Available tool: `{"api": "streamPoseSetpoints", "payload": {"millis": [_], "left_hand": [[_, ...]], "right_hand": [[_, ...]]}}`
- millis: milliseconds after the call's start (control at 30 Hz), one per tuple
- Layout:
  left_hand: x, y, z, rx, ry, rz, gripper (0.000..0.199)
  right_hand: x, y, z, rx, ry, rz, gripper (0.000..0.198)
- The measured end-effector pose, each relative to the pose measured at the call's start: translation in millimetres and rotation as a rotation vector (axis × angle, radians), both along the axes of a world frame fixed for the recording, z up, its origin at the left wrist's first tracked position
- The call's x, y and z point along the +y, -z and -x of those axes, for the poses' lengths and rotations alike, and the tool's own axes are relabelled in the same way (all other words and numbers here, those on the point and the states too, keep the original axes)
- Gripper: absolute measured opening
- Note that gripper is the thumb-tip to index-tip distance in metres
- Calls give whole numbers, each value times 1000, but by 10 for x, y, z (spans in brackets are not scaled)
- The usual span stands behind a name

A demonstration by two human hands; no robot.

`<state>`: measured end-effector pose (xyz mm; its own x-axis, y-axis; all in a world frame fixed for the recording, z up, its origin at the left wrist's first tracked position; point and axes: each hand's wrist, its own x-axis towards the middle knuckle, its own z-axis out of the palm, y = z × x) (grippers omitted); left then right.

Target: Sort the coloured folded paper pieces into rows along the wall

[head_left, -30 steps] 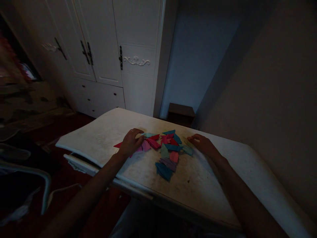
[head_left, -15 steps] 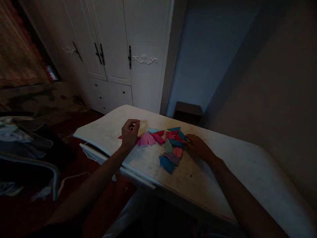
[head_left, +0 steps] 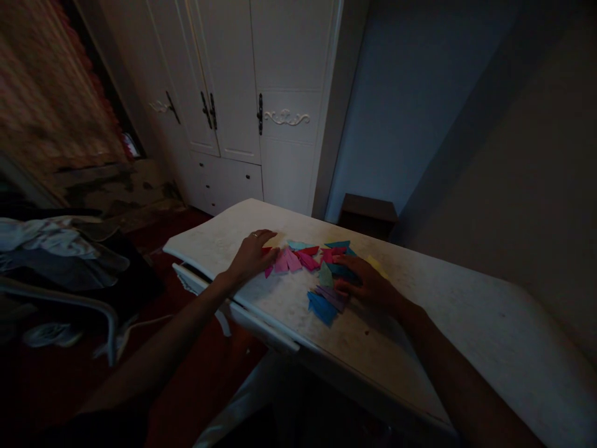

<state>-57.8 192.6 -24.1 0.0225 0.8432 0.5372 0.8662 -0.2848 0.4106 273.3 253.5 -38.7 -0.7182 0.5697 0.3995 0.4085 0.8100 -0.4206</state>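
Note:
Several folded pieces, seemingly of coloured paper, lie in a loose cluster on the white table (head_left: pixel 448 311). My left hand (head_left: pixel 252 256) rests at the cluster's left end, fingers apart, its thumb by the pink pieces (head_left: pixel 286 261). My right hand (head_left: pixel 370 283) reaches over the right end with fingers spread around a dark blue piece (head_left: pixel 342 271). Close to its thumb lie a mauve piece (head_left: pixel 333 297) and a bright blue piece (head_left: pixel 321 309). A grey-green piece (head_left: pixel 325 275) sits left of its fingers. Beyond the hand shows a yellow piece (head_left: pixel 377 266).
An open drawer (head_left: pixel 261 326) juts from the table's near side. At the left stand a metal-framed chair (head_left: pixel 109 323) and a heap of cloth (head_left: pixel 51 236). Behind are a white wardrobe (head_left: pixel 289 162) and a small dark brown stand (head_left: pixel 368 208).
My left hand has opened from a pinch and lowered toward the pink pieces. My right hand has reached further over its pieces. A yellow piece now shows beyond it. The view has shifted slightly.

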Motion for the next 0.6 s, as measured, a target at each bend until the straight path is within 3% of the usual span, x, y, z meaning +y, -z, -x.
{"api": "streamPoseSetpoints", "payload": {"millis": [167,367,600], "left_hand": [[-14,144,-6,266,19,193,37],[-81,141,-139,333,36,203,37],[-138,115,-193,307,79,154,44]], "right_hand": [[-97,58,183,-42,-103,-27,60],[-102,59,422,-95,-71,-139,51],[-15,15,737,-132,59,-176,61]]}}
